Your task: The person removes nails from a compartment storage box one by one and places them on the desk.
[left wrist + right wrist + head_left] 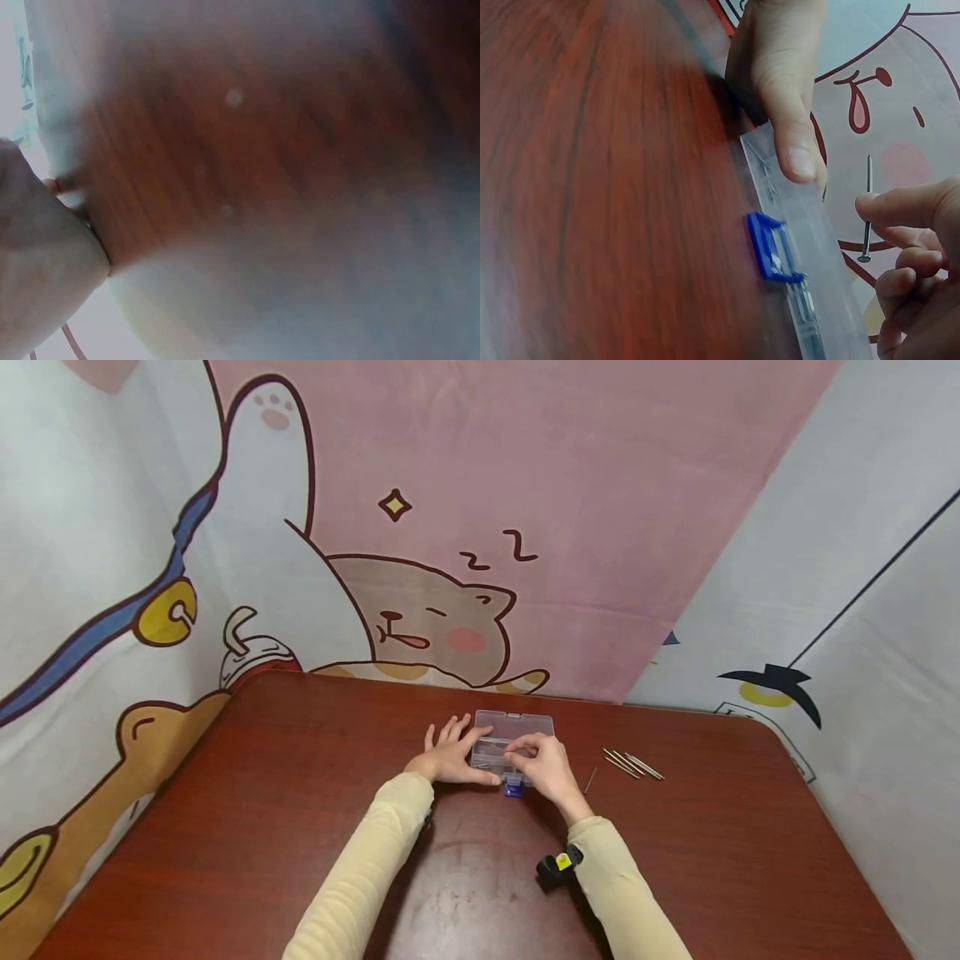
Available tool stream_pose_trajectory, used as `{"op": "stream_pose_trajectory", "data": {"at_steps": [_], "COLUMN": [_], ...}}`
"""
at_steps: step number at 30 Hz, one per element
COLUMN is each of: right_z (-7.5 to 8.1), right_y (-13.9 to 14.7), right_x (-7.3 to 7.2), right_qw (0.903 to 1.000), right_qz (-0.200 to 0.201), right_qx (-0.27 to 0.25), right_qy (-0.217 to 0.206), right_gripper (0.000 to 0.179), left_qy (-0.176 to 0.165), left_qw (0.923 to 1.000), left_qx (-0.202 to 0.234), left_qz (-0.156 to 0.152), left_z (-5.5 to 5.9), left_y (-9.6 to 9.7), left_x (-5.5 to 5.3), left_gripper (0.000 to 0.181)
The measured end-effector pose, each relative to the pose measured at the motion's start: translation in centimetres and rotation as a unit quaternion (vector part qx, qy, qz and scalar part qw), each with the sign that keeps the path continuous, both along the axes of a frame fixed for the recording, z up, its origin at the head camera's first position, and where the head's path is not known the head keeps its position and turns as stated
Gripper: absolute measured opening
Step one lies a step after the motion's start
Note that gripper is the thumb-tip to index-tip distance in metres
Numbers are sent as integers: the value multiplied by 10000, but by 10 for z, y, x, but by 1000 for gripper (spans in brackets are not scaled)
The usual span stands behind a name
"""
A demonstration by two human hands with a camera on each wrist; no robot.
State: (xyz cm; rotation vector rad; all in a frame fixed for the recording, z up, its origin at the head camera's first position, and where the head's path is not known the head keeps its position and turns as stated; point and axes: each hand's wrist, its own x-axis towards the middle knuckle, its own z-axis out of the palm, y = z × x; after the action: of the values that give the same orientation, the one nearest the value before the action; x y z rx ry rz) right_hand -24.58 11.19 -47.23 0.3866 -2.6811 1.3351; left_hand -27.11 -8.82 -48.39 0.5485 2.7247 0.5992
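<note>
A small clear plastic box (529, 725) with a blue latch (513, 791) at its front lies on the table, its lid tipped back. My left hand (448, 761) rests at the box's left side, fingers spread and straight. Its thumb lies along the front edge, and the index finger reaches over the box. Above the box, my right hand (549, 770) pinches a nail (868, 180) between thumb and fingertips; in the right wrist view the nail stands upright, head down. The left wrist view mostly holds blurred table and part of the left hand (45, 255).
Several loose nails (621, 764) lie in a group on the table (735, 827) to the right. A single nail (591, 779) lies closer to my right wrist. A cloth (600, 485) printed with cartoon animals hangs behind the table.
</note>
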Motion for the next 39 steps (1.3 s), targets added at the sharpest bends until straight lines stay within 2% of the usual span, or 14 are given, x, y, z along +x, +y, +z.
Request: {"op": "stream_pose_trajectory", "data": {"at_steps": [7, 15, 24, 28, 32, 39], "right_z": [4, 5, 0, -1, -3, -5], "right_y": [16, 37, 64, 74, 87, 113], "right_x": [1, 6, 9, 11, 14, 18], "right_qw": [9999, 9983, 9984, 9984, 9988, 9967], "right_qz": [-59, -181, -215, -315, -412, -662], "right_qx": [-1, -502, -478, -474, -266, 445], "right_qy": [109, -251, 192, 52, -70, 118], "right_gripper": [7, 4, 5, 5, 6, 7], "left_qy": [-6, 41, 37, 27, 21, 17], "left_qw": [10000, 9999, 10000, 10000, 10000, 10000], "left_qx": [-36, 114, 81, 61, 72, 71], "left_qz": [-9, -34, -37, -17, -45, -12], "left_z": [3, 3, 1, 2, 2, 0], "left_y": [2, 4, 2, 1, 1, 1], "left_x": [-1, 0, -1, -1, 0, 1], "left_gripper": [96, 96, 96, 96, 96, 96]}}
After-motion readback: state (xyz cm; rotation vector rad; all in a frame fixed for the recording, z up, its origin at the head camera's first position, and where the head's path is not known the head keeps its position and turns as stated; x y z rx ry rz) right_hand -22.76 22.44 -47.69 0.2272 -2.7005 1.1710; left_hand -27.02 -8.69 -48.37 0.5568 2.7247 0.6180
